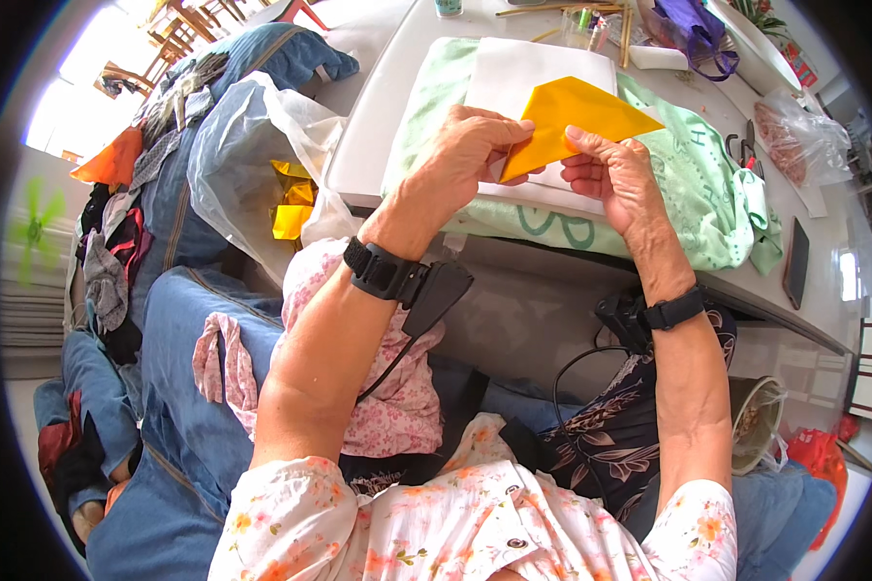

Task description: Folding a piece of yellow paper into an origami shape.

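A folded sheet of yellow-gold paper (574, 109) is held up between both hands, with pointed corners at the lower left and far right. My left hand (472, 149) pinches its left edge between thumb and fingers. On the lower edge, the thumb of my right hand (610, 171) presses in front while the fingers curl beneath. Under the paper lies a white sheet or board (505, 72), resting on a light green printed cloth (676, 160) spread over the table edge.
Left of the table, a clear plastic bag (240, 167) holds several folded gold paper pieces (292, 221). Black-handled scissors (748, 149) and a phone (796, 263) lie at the right. A purple bag (701, 36) sits farther back. A bin (756, 425) stands below the table. Cables hang from both wrist straps.
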Available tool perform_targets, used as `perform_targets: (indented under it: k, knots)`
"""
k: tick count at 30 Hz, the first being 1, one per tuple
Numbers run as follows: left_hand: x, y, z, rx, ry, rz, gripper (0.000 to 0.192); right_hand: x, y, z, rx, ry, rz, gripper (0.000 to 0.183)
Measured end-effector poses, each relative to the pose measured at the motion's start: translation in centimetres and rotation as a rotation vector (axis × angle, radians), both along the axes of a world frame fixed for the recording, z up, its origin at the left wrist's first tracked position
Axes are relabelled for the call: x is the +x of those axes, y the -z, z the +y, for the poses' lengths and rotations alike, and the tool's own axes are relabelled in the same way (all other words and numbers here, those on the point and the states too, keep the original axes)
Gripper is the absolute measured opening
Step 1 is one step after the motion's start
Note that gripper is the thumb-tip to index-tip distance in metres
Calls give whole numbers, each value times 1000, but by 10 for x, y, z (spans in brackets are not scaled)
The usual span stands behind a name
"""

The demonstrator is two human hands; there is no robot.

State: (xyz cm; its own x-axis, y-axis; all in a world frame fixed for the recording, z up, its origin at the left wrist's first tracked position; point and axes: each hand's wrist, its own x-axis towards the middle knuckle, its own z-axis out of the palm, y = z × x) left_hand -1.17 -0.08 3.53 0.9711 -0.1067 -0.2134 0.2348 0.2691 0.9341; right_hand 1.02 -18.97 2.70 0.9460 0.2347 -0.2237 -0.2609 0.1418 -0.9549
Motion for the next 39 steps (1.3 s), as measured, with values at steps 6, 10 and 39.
perform_targets:
  k: [6,10,39]
  knots:
    - [1,1,1,-13,109,62,25,6,-1,-9,51,106,-58,24]
    - [0,0,3,-2,100,83,21,8,-2,-12,81,135,-67,23]
    - [-5,5,-11,148,51,-39,21,5,8,-4,196,104,-17,20]
